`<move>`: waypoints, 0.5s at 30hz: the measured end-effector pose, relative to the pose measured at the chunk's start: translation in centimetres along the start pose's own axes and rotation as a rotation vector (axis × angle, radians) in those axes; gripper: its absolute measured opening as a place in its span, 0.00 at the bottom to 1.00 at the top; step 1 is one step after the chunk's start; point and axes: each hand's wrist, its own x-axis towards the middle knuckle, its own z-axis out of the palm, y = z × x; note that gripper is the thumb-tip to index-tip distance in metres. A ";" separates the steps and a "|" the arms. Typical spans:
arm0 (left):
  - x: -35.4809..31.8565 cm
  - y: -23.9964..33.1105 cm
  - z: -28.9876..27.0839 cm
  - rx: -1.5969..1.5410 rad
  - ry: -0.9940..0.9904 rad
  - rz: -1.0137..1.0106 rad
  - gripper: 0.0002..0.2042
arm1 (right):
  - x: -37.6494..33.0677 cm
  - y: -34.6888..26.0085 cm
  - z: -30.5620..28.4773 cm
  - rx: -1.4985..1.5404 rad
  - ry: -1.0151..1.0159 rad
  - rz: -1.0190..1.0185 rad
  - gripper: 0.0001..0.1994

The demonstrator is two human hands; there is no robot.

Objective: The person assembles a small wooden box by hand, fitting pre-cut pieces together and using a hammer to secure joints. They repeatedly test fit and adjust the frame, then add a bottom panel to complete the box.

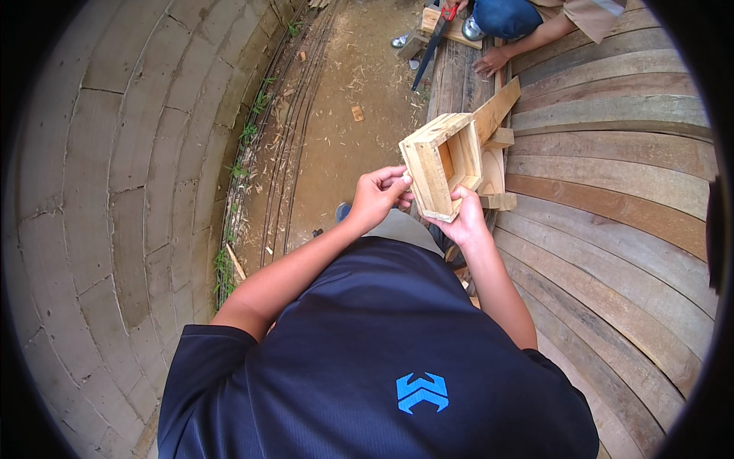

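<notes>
A grey block wall (138,168) rises well to the left of the left fingers, its courses bent by the lens. Rows of weathered planks (604,164) spread to the right of the right fingers, and bare brown ground (336,99), littered with shavings, stretches beyond the left fingers. The wearer's dark shirt (344,329) lies nearer the body than either set of fingers. Well past the right fingertips a co-worker (527,23) in blue trousers bends over some timber. The open wooden box (430,172) sits between the two sets of fingers, tilted, its hollow facing right. A pale board (497,109) slants up just beyond it, and farther from the fingers hangs a red-handled saw (432,53). The right hand (461,219) is clamped on the box's near corner, thumb over the rim. The left hand (380,200) has its fingers bent at the box's left side; whether they pinch anything I cannot tell. A small wood scrap (358,113) lies beyond the left fingertips.
</notes>
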 end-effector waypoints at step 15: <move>0.2 0.6 0.2 0.001 0.006 0.011 0.18 | 0.2 -0.2 0.2 -0.001 -0.031 -0.003 0.30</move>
